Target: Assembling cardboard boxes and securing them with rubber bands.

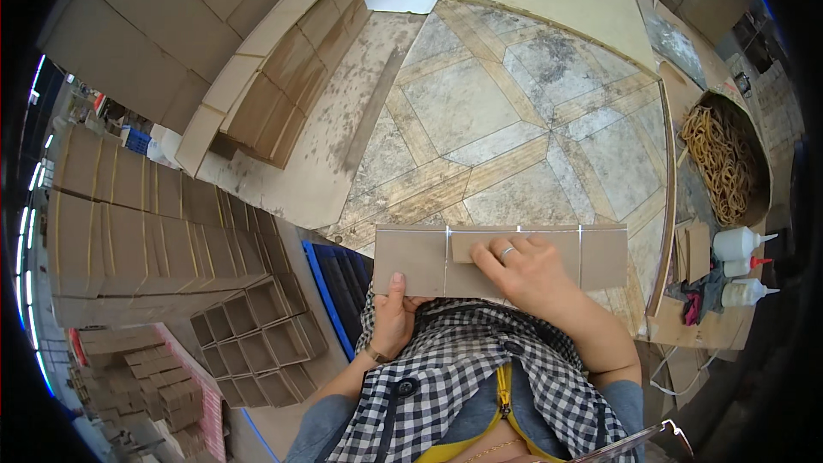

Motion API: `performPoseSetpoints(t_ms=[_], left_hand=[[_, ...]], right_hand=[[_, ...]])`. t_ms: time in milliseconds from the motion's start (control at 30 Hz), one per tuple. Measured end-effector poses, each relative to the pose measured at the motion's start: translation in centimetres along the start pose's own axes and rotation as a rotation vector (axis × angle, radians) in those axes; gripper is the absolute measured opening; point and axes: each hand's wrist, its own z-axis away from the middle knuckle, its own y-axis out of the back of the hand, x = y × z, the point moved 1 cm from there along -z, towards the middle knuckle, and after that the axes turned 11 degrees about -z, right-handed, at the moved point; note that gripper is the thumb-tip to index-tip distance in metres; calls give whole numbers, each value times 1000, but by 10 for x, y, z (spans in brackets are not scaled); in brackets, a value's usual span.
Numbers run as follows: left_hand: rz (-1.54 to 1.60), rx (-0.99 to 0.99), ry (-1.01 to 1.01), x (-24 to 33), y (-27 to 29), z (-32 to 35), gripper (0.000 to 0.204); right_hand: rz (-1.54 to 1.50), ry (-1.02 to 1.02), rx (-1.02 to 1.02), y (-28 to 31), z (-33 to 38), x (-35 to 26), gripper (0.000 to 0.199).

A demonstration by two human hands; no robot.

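A long grey-brown cardboard strip [604, 261] lies crosswise in front of me at the near edge of the table. Thin pale lines cross it and run along its far edge. My left hand [393, 319] grips its lower left part, thumb on top and fingers underneath. Flat on the strip is a small tan cardboard piece [463, 248]. My right hand [533, 273], with a ring on one finger, is closed on that piece with bent fingers, pressing it against the strip. The palm hides the piece's right end.
A worn patterned tabletop [463, 94] spreads ahead. Stacked cardboard partitions [283, 103] stand at its left, with folded boxes [154, 240] below. To the right are a container of rubber bands [724, 159], white squeeze bottles [737, 244] and small cardboard pieces [693, 250].
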Motion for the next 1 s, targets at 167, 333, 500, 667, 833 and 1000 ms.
performPoseSetpoints(t_ms=[167,333,500,667,833,1000], left_hand=[[-69,-62,-34,-9,11,-3,40],[-236,-47,-116,0,9,-1,31],[-932,-178,-478,37,-3,6,51],[-1007,-426,-963,80,-46,-2,88],[-1052,-312,-854,91,-54,-6,83],[-1405,-326,-903,106,-77,-7,71]], right_hand=[[65,1,39,-6,-3,-7,31],[96,57,39,-9,-5,-8,30],[-41,36,-29,-5,-13,5,21],[-149,-95,-77,4,-35,23,23],[-190,-139,-89,5,-38,25,24],[-315,-40,185,8,-38,26,24]])
